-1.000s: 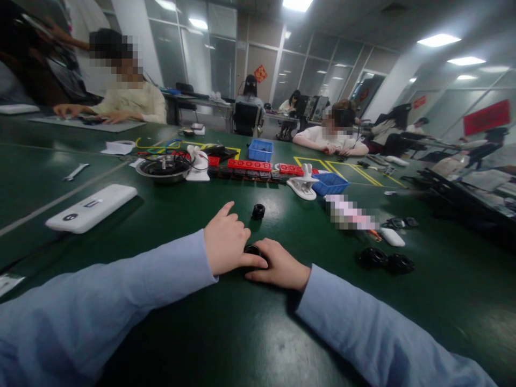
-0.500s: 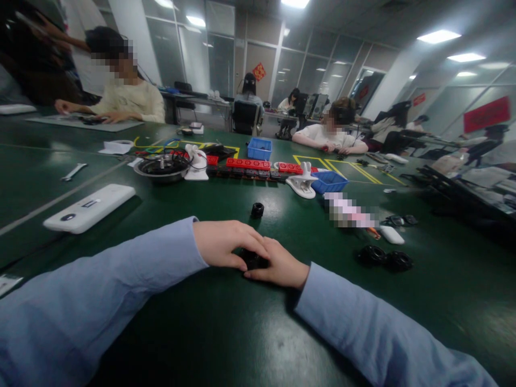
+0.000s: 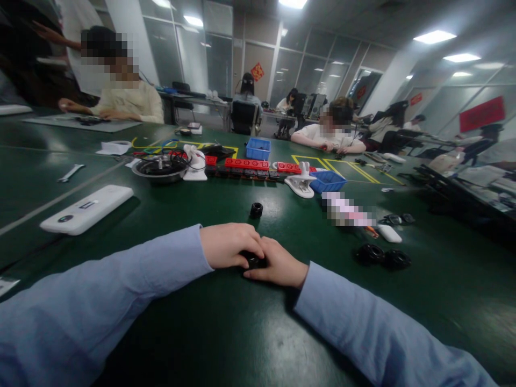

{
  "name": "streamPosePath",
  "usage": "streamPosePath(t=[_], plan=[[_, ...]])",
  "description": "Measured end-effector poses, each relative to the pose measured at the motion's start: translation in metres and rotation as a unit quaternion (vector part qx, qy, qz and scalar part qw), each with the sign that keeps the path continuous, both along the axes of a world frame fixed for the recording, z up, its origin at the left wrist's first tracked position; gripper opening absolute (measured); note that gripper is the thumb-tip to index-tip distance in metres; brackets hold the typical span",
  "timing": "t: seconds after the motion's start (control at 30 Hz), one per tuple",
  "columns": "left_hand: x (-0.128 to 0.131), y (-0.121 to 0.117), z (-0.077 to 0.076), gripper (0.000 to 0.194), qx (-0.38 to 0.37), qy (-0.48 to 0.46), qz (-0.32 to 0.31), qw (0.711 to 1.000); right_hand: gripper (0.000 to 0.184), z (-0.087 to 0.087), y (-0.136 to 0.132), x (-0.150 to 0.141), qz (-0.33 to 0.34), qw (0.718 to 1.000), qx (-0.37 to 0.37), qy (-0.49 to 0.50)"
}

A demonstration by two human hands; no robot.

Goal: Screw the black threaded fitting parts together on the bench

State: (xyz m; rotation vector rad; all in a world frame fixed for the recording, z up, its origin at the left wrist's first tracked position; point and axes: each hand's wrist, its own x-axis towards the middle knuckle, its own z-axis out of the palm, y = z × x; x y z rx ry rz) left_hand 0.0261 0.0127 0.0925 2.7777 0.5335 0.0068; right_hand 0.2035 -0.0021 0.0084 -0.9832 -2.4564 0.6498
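My left hand (image 3: 228, 244) and my right hand (image 3: 278, 265) meet on the green table (image 3: 226, 333), both in light blue sleeves. Between them they close on a small black round part (image 3: 253, 261), mostly hidden by the fingers. My left fingers curl over its top; my right hand cups it from the right. A second small black ring part (image 3: 256, 209) stands alone on the table just beyond my hands.
A white flat device (image 3: 86, 209) lies at the left. Two black round parts (image 3: 382, 256) sit at the right, near a white piece (image 3: 389, 233). Further off are a metal bowl (image 3: 159, 167), red blocks (image 3: 248, 164), blue bins (image 3: 329, 182) and a wrench (image 3: 70, 172). Other people sit at the far side.
My left hand, with its forefinger stretched out a second ago, has curled its fingers down over the black part. The right hand has hardly moved.
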Motion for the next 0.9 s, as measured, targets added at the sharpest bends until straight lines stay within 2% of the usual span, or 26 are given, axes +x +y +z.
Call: streamPosePath(t=[0.47,0.9], plan=[[0.003,-0.003,-0.001,0.027,0.038,0.043,0.047,0.997,0.043,0.002,-0.001,-0.001,0.001,1.0,-0.005,0.011],[0.012,-0.015,-0.001,0.029,0.074,0.086,0.152,0.982,0.05,0.001,-0.001,-0.001,-0.007,1.0,-0.015,0.02]])
